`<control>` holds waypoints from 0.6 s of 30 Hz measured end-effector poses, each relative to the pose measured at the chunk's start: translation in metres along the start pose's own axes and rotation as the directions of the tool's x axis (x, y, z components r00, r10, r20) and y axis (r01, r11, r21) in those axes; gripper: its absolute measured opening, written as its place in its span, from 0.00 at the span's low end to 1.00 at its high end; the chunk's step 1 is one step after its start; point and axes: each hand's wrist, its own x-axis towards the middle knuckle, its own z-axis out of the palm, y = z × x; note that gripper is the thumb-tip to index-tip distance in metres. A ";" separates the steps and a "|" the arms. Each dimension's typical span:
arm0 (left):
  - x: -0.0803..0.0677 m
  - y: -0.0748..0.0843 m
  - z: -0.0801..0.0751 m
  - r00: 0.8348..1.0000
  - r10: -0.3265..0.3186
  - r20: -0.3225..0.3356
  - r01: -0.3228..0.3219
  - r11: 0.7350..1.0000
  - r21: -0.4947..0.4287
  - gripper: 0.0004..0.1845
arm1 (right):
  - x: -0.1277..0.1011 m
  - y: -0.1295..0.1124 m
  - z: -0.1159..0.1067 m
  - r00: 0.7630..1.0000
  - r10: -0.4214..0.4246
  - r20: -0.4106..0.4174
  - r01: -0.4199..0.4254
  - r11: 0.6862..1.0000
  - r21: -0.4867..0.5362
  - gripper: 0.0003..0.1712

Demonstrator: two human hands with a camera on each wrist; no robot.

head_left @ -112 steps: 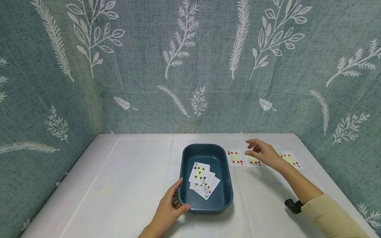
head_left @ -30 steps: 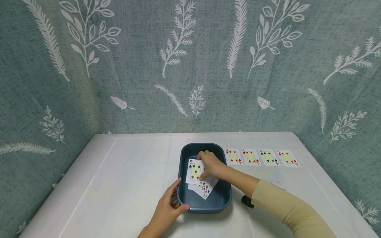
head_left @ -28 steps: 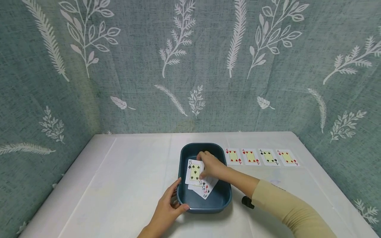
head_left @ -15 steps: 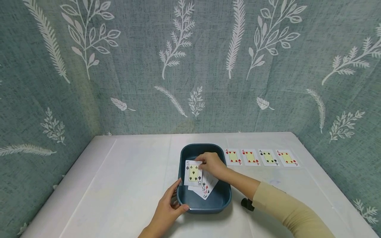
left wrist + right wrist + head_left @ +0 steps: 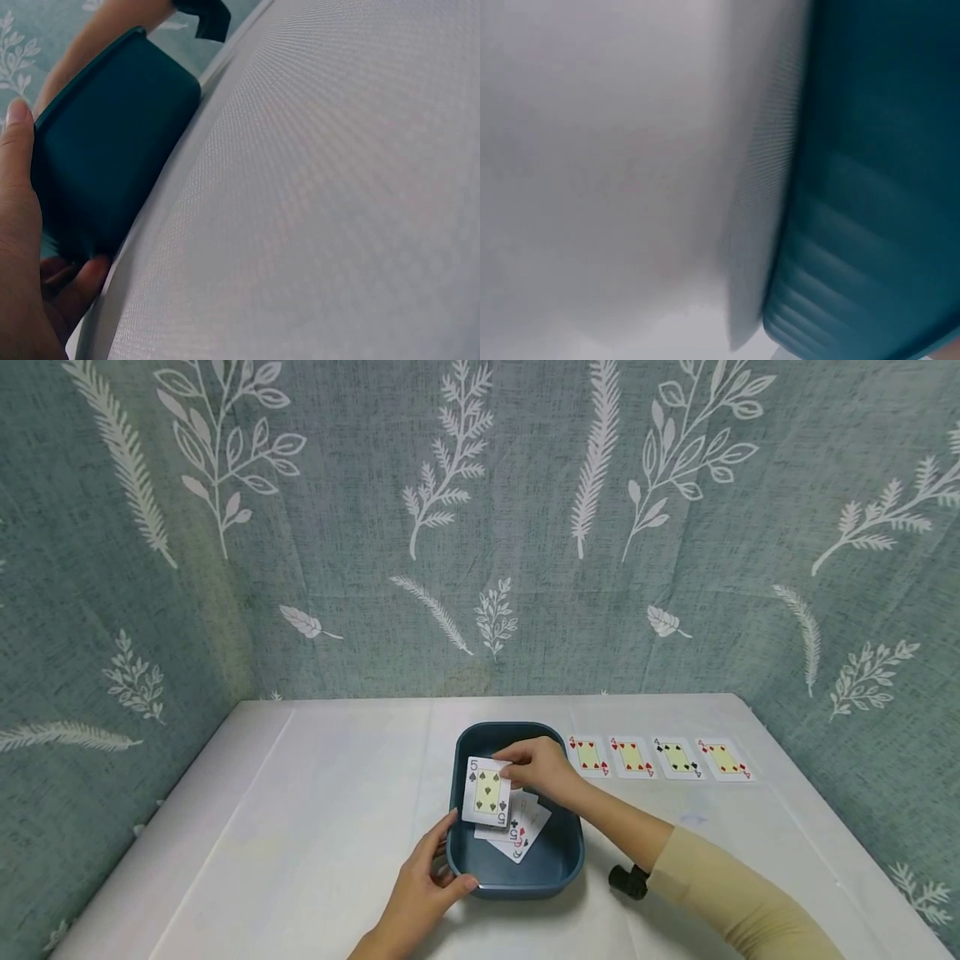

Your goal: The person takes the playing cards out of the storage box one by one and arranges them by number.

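A dark teal tray (image 5: 570, 852) stands mid-table. My right hand (image 5: 542, 769) pinches the five of spades (image 5: 486, 792) by its top right corner and holds it lifted, tilted over the tray's left side. Other cards (image 5: 522, 831) lie overlapped on the tray floor. My left hand (image 5: 425, 893) grips the tray's near left corner, thumb on the rim; the left wrist view shows this left hand (image 5: 22, 247) against the tray's outer wall (image 5: 112, 157). The right wrist view shows only a blurred tray wall (image 5: 870, 187) and white table.
Several fours (image 5: 655, 757) lie face up in a row on the white table (image 5: 300, 827), right of the tray. Leaf-patterned fabric walls (image 5: 480, 527) close off the back and both sides. A black wrist device (image 5: 628, 880) hangs under my right sleeve.
My right hand came from the row of fours to the tray, took the five of spades and raised it off the pile toward the left. My left hand stayed on the tray.
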 end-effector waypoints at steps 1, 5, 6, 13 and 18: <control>0.000 0.000 0.000 1.000 0.005 -0.001 -0.005 1.000 -0.001 0.41 | -0.001 -0.001 -0.001 1.000 0.001 -0.003 -0.001 1.000 0.008 0.13; 0.001 0.000 0.000 1.000 0.015 -0.004 -0.015 1.000 -0.023 0.42 | -0.005 -0.003 -0.005 1.000 -0.007 -0.009 0.008 1.000 0.018 0.14; 0.001 0.000 0.000 1.000 0.013 -0.005 -0.013 1.000 -0.027 0.42 | -0.006 -0.003 -0.006 1.000 -0.009 -0.006 0.009 1.000 0.024 0.15; 0.000 0.001 -0.001 1.000 -0.023 0.000 0.023 0.999 -0.028 0.42 | -0.012 -0.004 -0.011 1.000 -0.019 0.022 0.018 0.999 0.046 0.15; 0.000 0.002 -0.001 1.000 -0.030 0.000 0.030 0.999 -0.025 0.42 | -0.020 -0.011 -0.019 0.999 -0.007 0.044 0.005 0.999 0.039 0.15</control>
